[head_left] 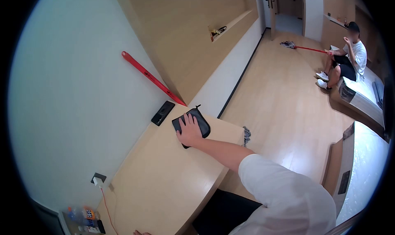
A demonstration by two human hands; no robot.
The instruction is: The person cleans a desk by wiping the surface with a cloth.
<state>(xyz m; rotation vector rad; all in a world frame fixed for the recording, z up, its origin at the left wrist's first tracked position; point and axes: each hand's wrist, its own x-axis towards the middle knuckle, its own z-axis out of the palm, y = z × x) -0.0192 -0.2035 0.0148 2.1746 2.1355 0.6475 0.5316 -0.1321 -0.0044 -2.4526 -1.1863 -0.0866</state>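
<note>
The right hand (190, 130) lies palm down on a black zippered pouch (203, 122), its fingers extended and slightly spread across the top rather than curled round it. The pouch rests near the far end of a pale wood desk (164, 169), its small pull loop (198, 106) sticking out at the far corner. Of the left hand (142, 233), only a few fingers show at the bottom edge, above the desk's near part; whether it grips anything cannot be told. Just beside the pouch, next to the wall, is a black rectangular slab (163, 113), possibly a phone. A red handle (148, 74) slants against the wall behind the desk's far corner, and grey-and-white mop strands (247, 136) show past the desk's end. Nearer, a white charger (98, 180) sits in a wall socket with an orange-red cable (105, 204) trailing down, close to plastic bottles (84, 213), one with an orange label. Across the room, a person (357, 54) in a white T-shirt and dark cap sits on a bed (362, 96), one hand at the red-handled mop (310, 49), the other raised near the face.
</note>
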